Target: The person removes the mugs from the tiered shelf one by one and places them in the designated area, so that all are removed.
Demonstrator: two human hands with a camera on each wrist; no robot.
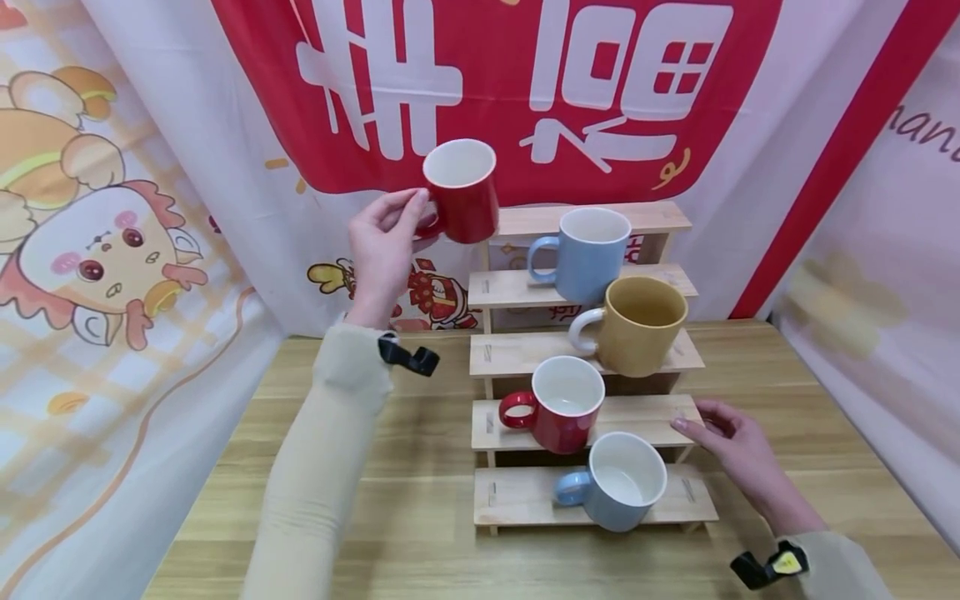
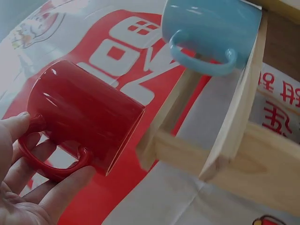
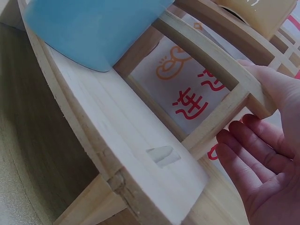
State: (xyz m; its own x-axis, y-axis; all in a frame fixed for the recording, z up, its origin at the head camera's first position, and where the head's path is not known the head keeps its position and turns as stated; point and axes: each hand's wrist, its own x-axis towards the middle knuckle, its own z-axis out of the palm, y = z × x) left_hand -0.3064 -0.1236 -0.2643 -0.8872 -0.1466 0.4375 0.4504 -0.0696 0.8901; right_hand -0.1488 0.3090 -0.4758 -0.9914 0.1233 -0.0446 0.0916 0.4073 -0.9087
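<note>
A red mug [image 1: 471, 204] with a white inside is held up by its handle in my left hand [image 1: 385, 246], level with the rack's top step and to its left. In the left wrist view, fingers and thumb close about the handle of the red mug [image 2: 89, 110]. My right hand [image 1: 738, 454] grips the right end of the second-lowest step of the stepped wooden rack [image 1: 645, 417], thumb on top. On the lower steps stand a light blue mug [image 1: 622, 487], a second red mug [image 1: 567, 408], a tan mug [image 1: 643, 329] and another blue mug [image 1: 592, 258].
The rack stands on a wood-grain table [image 1: 420, 500]. Behind it hangs a red and white printed cloth [image 1: 480, 75], with patterned cloth [image 1: 97, 250] at the left and more cloth [image 1: 885, 275] at the right. The top step [image 1: 585, 218] bears no mug.
</note>
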